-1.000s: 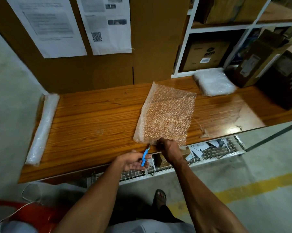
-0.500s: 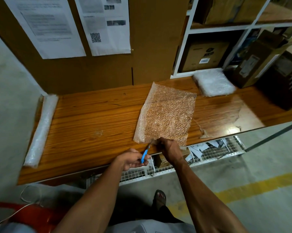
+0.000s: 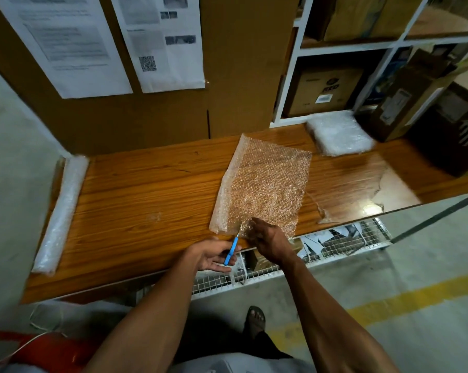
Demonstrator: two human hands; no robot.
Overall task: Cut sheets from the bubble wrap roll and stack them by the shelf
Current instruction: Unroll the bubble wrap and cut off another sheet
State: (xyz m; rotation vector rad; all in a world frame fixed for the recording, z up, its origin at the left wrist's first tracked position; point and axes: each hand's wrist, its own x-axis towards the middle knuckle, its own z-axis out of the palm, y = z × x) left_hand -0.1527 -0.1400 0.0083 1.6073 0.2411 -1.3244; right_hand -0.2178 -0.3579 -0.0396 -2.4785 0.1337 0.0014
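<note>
wooden bench [image 3: 146, 200], white shelving [image 3: 289, 76], concrete floor [image 3: 389, 267], yellow line [image 3: 405, 297].

- Two printed paper notices [image 3: 63, 41] taped to a brown cardboard wall [image 3: 241, 63] behind the desk; the right one [image 3: 165, 41] carries a QR code.
- Wooden desk [image 3: 146, 200] with strong grain; a torn clear film patch [image 3: 362, 189] on its right part catches glare.
- Cardboard box [image 3: 324, 90] with a white label in a lower shelf bay; the print on it is blurred.
- Dark tilted carton [image 3: 405, 103] at the desk's right end.
- White wire basket [image 3: 343, 243] under the desk edge, holding papers.
- Concrete floor [image 3: 389, 278] with a yellow painted line [image 3: 405, 297].
- Red object [image 3: 38, 351] at lower left, white cord across it.
</note>
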